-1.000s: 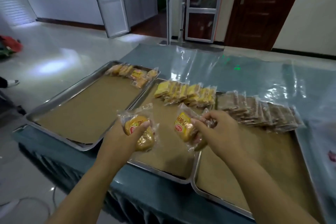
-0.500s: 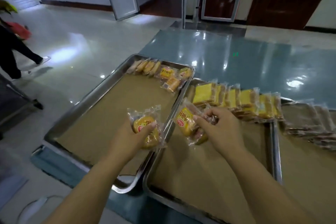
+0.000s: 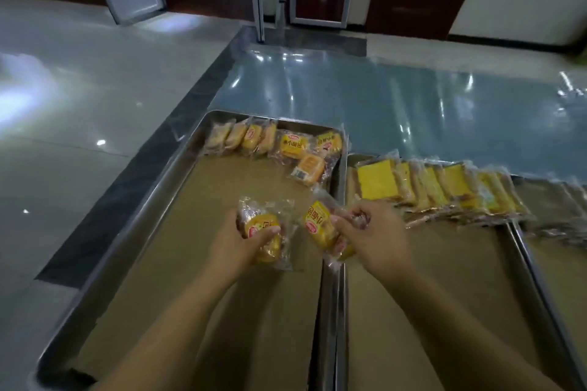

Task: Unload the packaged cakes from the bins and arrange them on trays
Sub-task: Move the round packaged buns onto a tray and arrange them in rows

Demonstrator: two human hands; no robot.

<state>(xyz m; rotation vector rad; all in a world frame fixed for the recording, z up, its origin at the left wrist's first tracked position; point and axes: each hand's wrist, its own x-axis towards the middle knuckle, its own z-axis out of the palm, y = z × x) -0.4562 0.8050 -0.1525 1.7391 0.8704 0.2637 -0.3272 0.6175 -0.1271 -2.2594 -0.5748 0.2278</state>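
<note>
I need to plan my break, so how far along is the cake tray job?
Early. Done: short back rows on the left tray and middle tray. In hand: a wrapped cake in the left hand, another in the right hand. Left: most liner paper is bare.

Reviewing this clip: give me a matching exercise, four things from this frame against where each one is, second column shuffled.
Things:
1. round cake packet
2. labelled cake packet
3. orange packet
4. yellow slab cakes

Places:
A. lying alone just below the left tray's back row
B. in the left hand
C. overlapping row on the middle tray
D. in the right hand

Pairs: 1-B, 2-D, 3-A, 4-C
</note>
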